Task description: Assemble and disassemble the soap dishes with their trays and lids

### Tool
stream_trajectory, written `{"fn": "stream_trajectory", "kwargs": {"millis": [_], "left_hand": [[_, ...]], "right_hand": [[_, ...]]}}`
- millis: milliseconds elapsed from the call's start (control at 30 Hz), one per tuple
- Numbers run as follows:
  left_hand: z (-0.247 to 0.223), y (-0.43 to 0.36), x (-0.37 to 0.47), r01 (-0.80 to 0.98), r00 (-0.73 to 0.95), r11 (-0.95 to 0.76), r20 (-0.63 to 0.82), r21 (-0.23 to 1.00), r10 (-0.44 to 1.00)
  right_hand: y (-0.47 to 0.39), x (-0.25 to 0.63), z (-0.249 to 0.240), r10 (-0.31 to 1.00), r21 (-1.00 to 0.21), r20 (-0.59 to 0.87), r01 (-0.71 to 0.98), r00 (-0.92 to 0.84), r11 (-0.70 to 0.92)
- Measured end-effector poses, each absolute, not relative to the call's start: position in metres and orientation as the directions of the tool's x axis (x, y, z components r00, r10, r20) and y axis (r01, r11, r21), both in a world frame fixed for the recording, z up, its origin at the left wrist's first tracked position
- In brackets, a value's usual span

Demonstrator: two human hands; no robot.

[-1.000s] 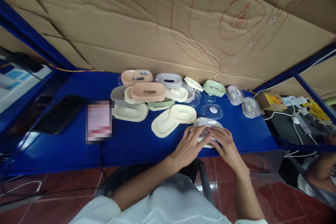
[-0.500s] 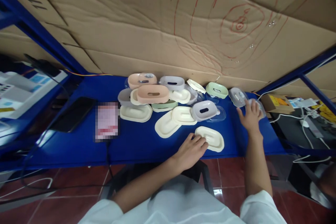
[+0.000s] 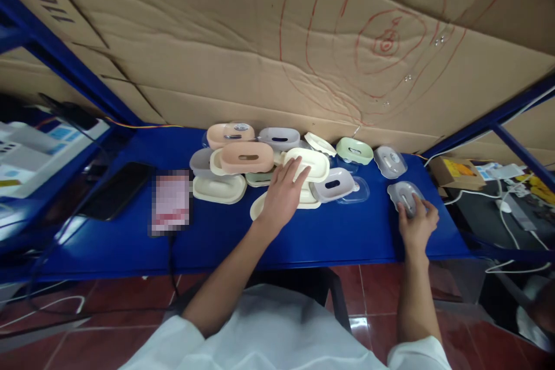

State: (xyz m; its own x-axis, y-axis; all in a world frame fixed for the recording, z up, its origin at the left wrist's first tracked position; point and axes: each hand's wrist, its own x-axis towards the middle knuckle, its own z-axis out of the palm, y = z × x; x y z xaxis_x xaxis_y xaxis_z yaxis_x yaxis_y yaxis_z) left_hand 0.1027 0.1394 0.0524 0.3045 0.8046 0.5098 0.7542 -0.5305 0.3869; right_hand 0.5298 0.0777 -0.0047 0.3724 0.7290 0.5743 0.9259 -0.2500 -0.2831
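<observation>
My left hand (image 3: 281,196) grips the left edge of a cream oval soap dish tray (image 3: 318,165) over the middle of the pile, its fingers lying on top. Beneath the wrist and fingers, other cream trays are partly hidden. At the right, my right hand (image 3: 417,224) holds a clear plastic soap dish lid (image 3: 399,192) by its near side, low over the blue table or on it. Another clear lid (image 3: 389,161) with a round sticker lies just behind. A lilac soap dish (image 3: 333,184) with a dark slot sits right of the left hand.
Peach (image 3: 247,157) and green (image 3: 354,150) soap dishes lie along the back of the blue table (image 3: 338,237). A pixelated pink item (image 3: 171,202) and a black phone-like slab (image 3: 117,191) are at left. Cardboard (image 3: 208,40) walls the back; blue frame bars flank both sides.
My left hand has carried the cream tray from the table's front up and left onto the pile. My right hand has drawn the clear lid toward me.
</observation>
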Motion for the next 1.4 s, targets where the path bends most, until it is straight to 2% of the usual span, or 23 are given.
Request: {"fn": "stream_trajectory", "kwargs": {"millis": [67, 167, 233, 300, 400, 467, 567, 633, 767, 833, 1033, 1267, 1333, 1400], "left_hand": [[0.053, 0.12, 0.109, 0.696, 0.305, -0.566, 0.532, 0.442, 0.79], [0.051, 0.079, 0.126, 0.477, 0.266, -0.58, 0.521, 0.66, 0.811], [0.046, 0.053, 0.138, 0.241, 0.267, -0.469, 0.407, 0.849, 0.874], [0.038, 0.036, 0.147, -0.004, 0.321, -0.267, 0.254, 0.964, 0.912], [0.026, 0.031, 0.149, -0.289, 0.379, 0.005, 0.11, 0.957, 0.919], [0.02, 0.035, 0.14, -0.387, 0.333, 0.068, 0.07, 0.919, 0.94], [0.015, 0.042, 0.117, -0.386, 0.187, 0.035, 0.041, 0.922, 0.981], [0.014, 0.042, 0.103, -0.347, 0.075, -0.016, 0.044, 0.938, 0.996], [0.014, 0.039, 0.09, -0.31, -0.065, -0.084, 0.067, 0.947, 0.996], [0.014, 0.039, 0.088, -0.34, -0.099, -0.084, 0.053, 0.937, 0.994], [0.017, 0.049, 0.082, -0.409, -0.157, -0.126, 0.066, 0.904, 0.985], [0.029, 0.061, 0.082, -0.372, -0.208, -0.115, 0.038, 0.921, 0.977], [0.032, 0.065, 0.083, -0.384, -0.187, -0.11, 0.039, 0.917, 0.982], [0.032, 0.07, 0.085, -0.39, -0.179, -0.109, 0.041, 0.914, 0.983]], "right_hand": [[0.067, 0.51, -0.004, 0.701, -0.356, 0.611, 0.919, 0.367, -0.17], [0.046, 0.467, 0.005, 0.656, -0.5, 0.626, 0.862, 0.421, -0.076], [0.028, 0.431, 0.014, 0.667, -0.578, 0.602, 0.816, 0.439, -0.016], [0.012, 0.393, 0.024, 0.739, -0.616, 0.569, 0.782, 0.36, 0.094], [-0.003, 0.343, 0.035, 0.835, -0.625, 0.542, 0.708, 0.09, 0.33], [-0.002, 0.322, 0.039, 0.844, -0.64, 0.535, 0.639, -0.028, 0.427], [0.012, 0.31, 0.046, 0.864, -0.702, 0.504, 0.583, 0.0, 0.409], [0.025, 0.308, 0.052, 0.863, -0.693, 0.505, 0.592, -0.008, 0.411], [0.048, 0.293, 0.065, 0.828, -0.582, 0.412, 0.59, -0.38, 0.56], [0.056, 0.281, 0.07, 0.778, -0.544, 0.405, 0.557, -0.48, 0.627], [0.091, 0.26, 0.086, 0.676, -0.487, 0.541, 0.469, -0.501, 0.737], [0.186, 0.256, 0.101, 0.54, -0.166, 0.674, 0.609, -0.505, 0.776], [0.211, 0.253, 0.108, 0.539, -0.133, 0.714, 0.67, -0.446, 0.73], [0.226, 0.25, 0.115, 0.556, -0.137, 0.695, 0.676, -0.455, 0.724]]}}
